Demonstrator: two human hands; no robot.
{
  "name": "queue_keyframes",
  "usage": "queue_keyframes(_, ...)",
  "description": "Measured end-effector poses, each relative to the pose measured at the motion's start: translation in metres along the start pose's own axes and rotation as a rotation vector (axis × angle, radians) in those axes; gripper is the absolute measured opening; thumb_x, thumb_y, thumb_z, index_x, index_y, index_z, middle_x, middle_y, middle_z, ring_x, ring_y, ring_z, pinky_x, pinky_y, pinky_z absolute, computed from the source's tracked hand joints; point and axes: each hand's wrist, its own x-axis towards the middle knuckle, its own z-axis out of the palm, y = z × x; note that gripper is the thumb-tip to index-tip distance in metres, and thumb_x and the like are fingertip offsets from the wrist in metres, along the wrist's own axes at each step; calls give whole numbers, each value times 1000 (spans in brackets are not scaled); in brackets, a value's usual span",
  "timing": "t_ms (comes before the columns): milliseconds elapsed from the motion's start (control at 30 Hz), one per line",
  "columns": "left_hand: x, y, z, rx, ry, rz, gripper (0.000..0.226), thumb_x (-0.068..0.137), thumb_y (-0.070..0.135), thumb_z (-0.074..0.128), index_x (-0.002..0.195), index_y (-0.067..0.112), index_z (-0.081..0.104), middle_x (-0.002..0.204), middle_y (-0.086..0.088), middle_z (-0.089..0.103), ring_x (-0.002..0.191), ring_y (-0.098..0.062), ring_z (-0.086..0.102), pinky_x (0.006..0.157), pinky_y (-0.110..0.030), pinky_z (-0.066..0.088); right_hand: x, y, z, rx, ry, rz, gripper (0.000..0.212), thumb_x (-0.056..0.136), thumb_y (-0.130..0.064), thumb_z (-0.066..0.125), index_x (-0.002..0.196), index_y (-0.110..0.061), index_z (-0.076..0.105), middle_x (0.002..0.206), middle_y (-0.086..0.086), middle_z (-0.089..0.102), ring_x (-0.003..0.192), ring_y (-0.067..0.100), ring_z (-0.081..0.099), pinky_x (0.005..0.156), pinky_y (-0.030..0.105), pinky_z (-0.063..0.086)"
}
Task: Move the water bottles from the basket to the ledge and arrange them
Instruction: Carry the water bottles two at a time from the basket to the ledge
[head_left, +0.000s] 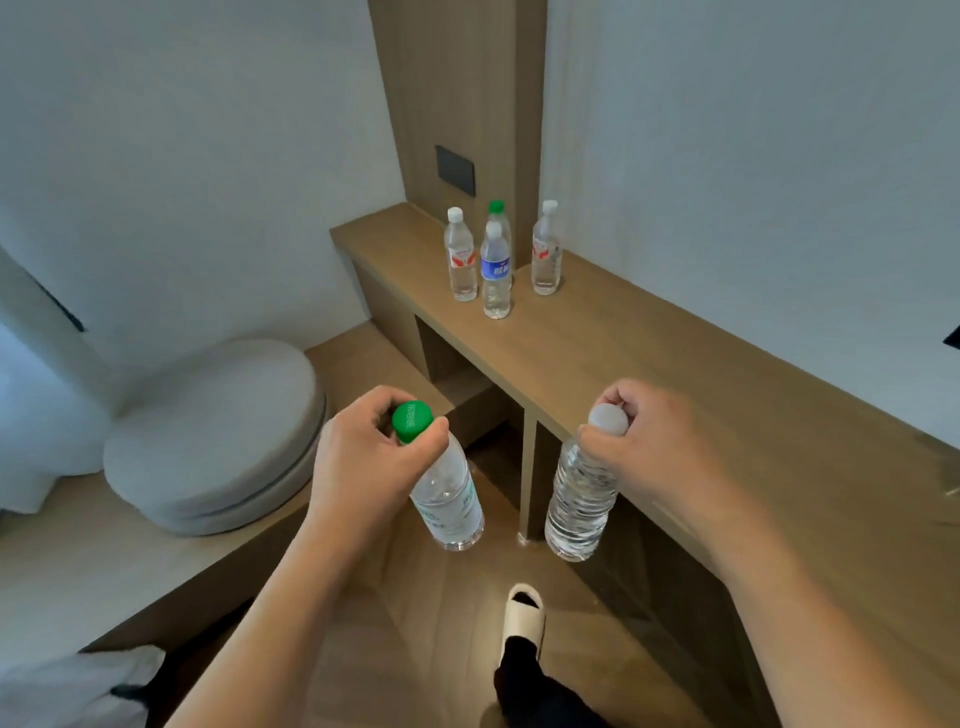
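Observation:
My left hand (363, 457) grips a clear green-capped water bottle (449, 499) by its neck, hanging over the floor. My right hand (644, 441) grips a white-capped water bottle (582, 499) by its neck, beside the front edge of the wooden ledge (649, 374). Several bottles stand upright at the ledge's far end: a white-capped one with a red label (461, 257), a blue-labelled one (496, 275), a green-capped one (497, 208) behind it, and another red-labelled one (546, 252) to the right. No basket is in view.
A round grey cushion (218, 436) lies on a low wooden platform at the left. Open compartments run under the ledge. A dark switch panel (455, 170) sits on the wooden wall panel behind the bottles. My foot in a white slipper (524, 610) stands on the wooden floor.

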Motion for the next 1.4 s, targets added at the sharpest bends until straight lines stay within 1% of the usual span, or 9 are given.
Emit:
queue_keyframes(67, 38, -11, 12, -8, 8, -4, 13, 77, 31, 77, 79, 27, 65, 67, 12, 62, 65, -3, 58, 52, -11, 41, 42, -1, 8, 19, 2, 17, 22, 67, -45, 69, 77, -31, 57, 75, -10, 63, 71, 13, 64, 63, 47, 59)
queue_keyframes(300, 172, -33, 49, 16, -47, -33, 14, 80, 33, 77, 86, 25, 66, 71, 11, 63, 64, -4, 58, 54, -12, 40, 192, -10, 21, -11, -17, 52, 23, 74, -42, 72, 85, -33, 55, 83, -11, 61, 74, 11, 61, 68, 42, 60)
queue_keyframes(633, 334, -60, 103, 96, -41, -73, 20, 81, 41, 74, 88, 24, 65, 70, 9, 62, 62, -8, 56, 57, -25, 43, 345, -24, 29, -115, 55, 69, 26, 74, -45, 70, 89, -30, 56, 82, -9, 62, 74, 14, 59, 63, 36, 53)
queue_keyframes(833, 400, -89, 142, 152, -195, -46, 23, 82, 45, 72, 90, 26, 63, 66, 9, 61, 60, -6, 56, 52, -19, 37, 400, -18, 49, -179, 72, 168, 27, 71, -47, 70, 87, -29, 57, 83, -7, 64, 77, 18, 59, 58, 31, 44)
queue_keyframes(933, 431, -106, 163, 183, -253, -22, 24, 82, 46, 72, 89, 25, 63, 64, 7, 60, 60, -6, 57, 54, -26, 45, 425, -13, 62, -175, 57, 210, 26, 72, -46, 69, 87, -28, 57, 84, -5, 65, 78, 21, 60, 58, 31, 39)
queue_keyframes(1000, 449, -117, 178, 178, -279, -34, 24, 81, 45, 72, 89, 23, 64, 65, 6, 61, 62, -8, 58, 57, -32, 49, 442, -9, 71, -185, 45, 235, 26, 74, -47, 68, 89, -29, 58, 85, -4, 66, 80, 23, 61, 60, 31, 41)
queue_keyframes(1100, 467, -129, 199, 187, -338, -25, 26, 82, 46, 72, 92, 24, 62, 66, 8, 62, 62, -7, 59, 54, -29, 46, 462, -4, 80, -183, 30, 289, 25, 76, -45, 67, 91, -28, 58, 87, -3, 67, 84, 25, 61, 63, 31, 41)
queue_keyframes(1233, 487, -145, 219, 254, -401, 36, 32, 82, 50, 69, 99, 23, 63, 71, 7, 64, 67, -12, 62, 60, -35, 53, 479, 4, 93, -68, 72, 356, 23, 75, -42, 67, 88, -27, 57, 79, -6, 65, 77, 19, 60, 57, 28, 40)
queue_keyframes(1400, 504, -151, 229, 282, -411, 44, 34, 84, 50, 67, 103, 22, 65, 74, 7, 65, 67, -11, 61, 60, -34, 54, 488, 12, 106, -84, 114, 319, 22, 76, -40, 68, 89, -26, 57, 75, -2, 64, 76, 26, 60, 65, 34, 47)
